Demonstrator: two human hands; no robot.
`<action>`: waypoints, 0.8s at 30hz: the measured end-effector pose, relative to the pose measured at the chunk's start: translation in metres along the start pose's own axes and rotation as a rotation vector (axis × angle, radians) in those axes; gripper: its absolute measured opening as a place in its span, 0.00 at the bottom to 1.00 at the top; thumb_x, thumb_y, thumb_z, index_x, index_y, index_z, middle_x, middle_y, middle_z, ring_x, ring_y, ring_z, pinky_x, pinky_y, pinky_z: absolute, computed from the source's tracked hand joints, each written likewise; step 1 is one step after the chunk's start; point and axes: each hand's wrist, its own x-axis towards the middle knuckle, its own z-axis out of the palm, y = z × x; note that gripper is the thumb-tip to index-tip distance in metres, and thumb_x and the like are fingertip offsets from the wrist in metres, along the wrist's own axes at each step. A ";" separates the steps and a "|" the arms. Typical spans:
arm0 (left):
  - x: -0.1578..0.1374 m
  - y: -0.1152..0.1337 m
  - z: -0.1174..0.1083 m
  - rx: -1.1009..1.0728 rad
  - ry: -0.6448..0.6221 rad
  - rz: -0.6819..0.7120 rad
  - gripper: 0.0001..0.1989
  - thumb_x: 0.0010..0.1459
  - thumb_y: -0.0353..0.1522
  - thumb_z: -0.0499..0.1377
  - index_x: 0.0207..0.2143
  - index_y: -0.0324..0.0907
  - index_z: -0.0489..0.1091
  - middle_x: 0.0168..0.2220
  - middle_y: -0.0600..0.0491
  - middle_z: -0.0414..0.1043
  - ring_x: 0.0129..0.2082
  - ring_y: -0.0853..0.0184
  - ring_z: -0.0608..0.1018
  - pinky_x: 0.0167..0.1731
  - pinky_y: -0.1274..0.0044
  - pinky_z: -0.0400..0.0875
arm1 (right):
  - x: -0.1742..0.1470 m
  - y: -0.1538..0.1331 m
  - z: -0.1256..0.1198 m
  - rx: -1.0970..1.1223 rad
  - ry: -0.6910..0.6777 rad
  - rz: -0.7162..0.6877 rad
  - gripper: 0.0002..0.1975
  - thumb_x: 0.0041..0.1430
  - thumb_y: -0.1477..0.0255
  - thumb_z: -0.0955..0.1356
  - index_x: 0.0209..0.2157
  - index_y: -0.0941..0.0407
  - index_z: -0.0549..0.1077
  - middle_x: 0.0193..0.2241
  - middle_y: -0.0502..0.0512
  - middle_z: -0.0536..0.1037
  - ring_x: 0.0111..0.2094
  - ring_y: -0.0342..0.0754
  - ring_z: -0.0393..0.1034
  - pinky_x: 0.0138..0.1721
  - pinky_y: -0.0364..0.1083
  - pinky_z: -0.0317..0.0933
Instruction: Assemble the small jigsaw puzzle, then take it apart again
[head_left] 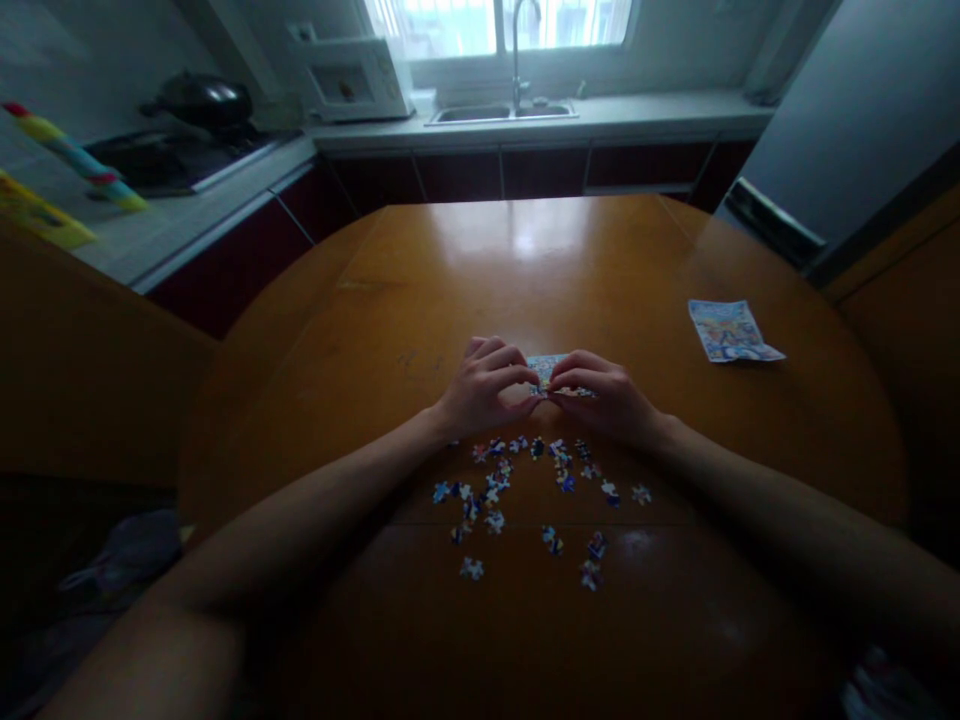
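Near the middle of the table, a partly joined jigsaw puzzle shows light blue between my hands. My left hand is closed at its left side, with thumb and fingertips pinched on the near edge. From the other side my right hand pinches the same edge, the two sets of fingertips almost meeting. Both hands cover much of the puzzle, so I cannot tell which single piece is between the fingers. Several loose jigsaw pieces lie scattered on the near side, below my hands and between my forearms.
A creased picture sheet lies on the right of the round wooden table. Beyond are a sink, a white microwave and a stove with a black pan. A fridge stands at the right.
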 end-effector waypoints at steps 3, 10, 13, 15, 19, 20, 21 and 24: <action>0.000 -0.001 0.000 -0.020 0.004 0.015 0.07 0.59 0.40 0.65 0.35 0.47 0.76 0.34 0.55 0.76 0.37 0.65 0.72 0.43 0.68 0.61 | 0.001 -0.002 -0.001 -0.010 -0.018 -0.030 0.03 0.64 0.76 0.69 0.37 0.54 0.76 0.36 0.55 0.76 0.37 0.46 0.73 0.37 0.48 0.71; -0.001 -0.005 0.000 -0.089 -0.053 0.030 0.12 0.60 0.45 0.64 0.35 0.47 0.76 0.35 0.54 0.76 0.38 0.64 0.72 0.42 0.69 0.61 | -0.003 0.001 -0.001 0.020 -0.043 -0.037 0.03 0.64 0.76 0.69 0.37 0.55 0.76 0.36 0.55 0.77 0.37 0.45 0.73 0.37 0.47 0.71; -0.001 -0.008 -0.001 -0.117 -0.101 -0.007 0.13 0.65 0.43 0.59 0.34 0.46 0.77 0.34 0.53 0.77 0.37 0.64 0.71 0.43 0.69 0.61 | -0.005 0.004 -0.001 -0.004 -0.063 0.001 0.04 0.65 0.74 0.68 0.36 0.54 0.76 0.36 0.55 0.77 0.37 0.46 0.72 0.38 0.48 0.70; -0.002 -0.012 0.000 -0.118 -0.152 -0.038 0.15 0.68 0.41 0.56 0.30 0.45 0.77 0.33 0.53 0.76 0.37 0.64 0.71 0.43 0.69 0.61 | -0.006 0.006 0.000 -0.043 -0.097 0.032 0.05 0.65 0.74 0.68 0.35 0.54 0.76 0.35 0.55 0.77 0.36 0.47 0.71 0.38 0.49 0.69; -0.004 -0.020 0.002 -0.123 -0.254 -0.056 0.18 0.68 0.41 0.56 0.29 0.45 0.78 0.33 0.52 0.76 0.36 0.64 0.71 0.43 0.69 0.61 | -0.008 0.009 0.004 -0.136 -0.199 0.057 0.07 0.65 0.72 0.68 0.33 0.53 0.77 0.34 0.54 0.78 0.37 0.48 0.70 0.41 0.50 0.68; -0.004 -0.021 0.003 -0.132 -0.270 -0.055 0.18 0.68 0.41 0.56 0.28 0.45 0.78 0.33 0.52 0.76 0.36 0.64 0.72 0.42 0.69 0.61 | -0.009 0.010 0.005 -0.161 -0.217 0.056 0.07 0.65 0.72 0.68 0.32 0.53 0.77 0.34 0.54 0.79 0.37 0.48 0.70 0.41 0.50 0.68; -0.004 -0.022 0.003 -0.140 -0.281 -0.054 0.18 0.68 0.41 0.56 0.28 0.45 0.78 0.33 0.52 0.76 0.36 0.65 0.72 0.42 0.69 0.61 | -0.010 0.010 0.006 -0.184 -0.230 0.054 0.08 0.65 0.72 0.68 0.32 0.53 0.78 0.34 0.54 0.79 0.38 0.48 0.70 0.41 0.50 0.68; -0.003 -0.021 0.003 -0.165 -0.291 -0.058 0.19 0.68 0.40 0.55 0.26 0.44 0.77 0.32 0.53 0.76 0.36 0.65 0.72 0.42 0.70 0.62 | -0.010 0.011 0.008 -0.228 -0.257 0.048 0.09 0.66 0.71 0.67 0.32 0.53 0.78 0.34 0.54 0.80 0.38 0.49 0.70 0.41 0.50 0.68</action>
